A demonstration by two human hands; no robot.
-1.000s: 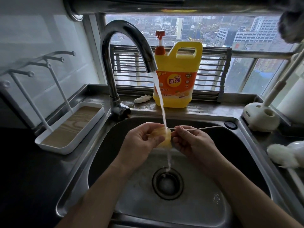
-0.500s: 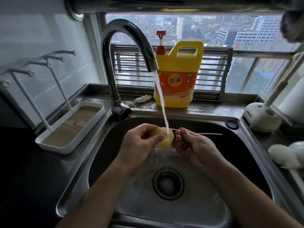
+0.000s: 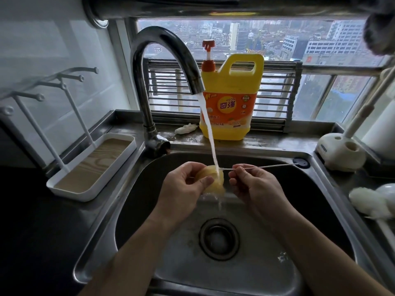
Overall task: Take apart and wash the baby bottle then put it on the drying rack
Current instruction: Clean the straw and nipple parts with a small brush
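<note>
Over the steel sink (image 3: 128,195), my left hand (image 3: 183,189) grips a yellowish translucent bottle nipple (image 3: 213,179) under the running stream from the tap (image 3: 166,58). My right hand (image 3: 252,184) pinches a thin white straw brush (image 3: 263,167) whose tip touches the nipple's top; its long wire handle points right toward the sink rim. A white drying rack (image 3: 89,165) with upright pegs and a wood-grain tray stands on the counter to the left. No other bottle part is identifiable.
A yellow dish-soap jug (image 3: 232,99) with a red pump stands on the ledge behind the sink. A white brush stand (image 3: 339,152) and a white sponge brush (image 3: 369,201) sit at the right. The drain (image 3: 219,238) is below my hands.
The straw brush has slid back and forth at the nipple; its handle now reaches further right, level again. Both hands stay under the stream.
</note>
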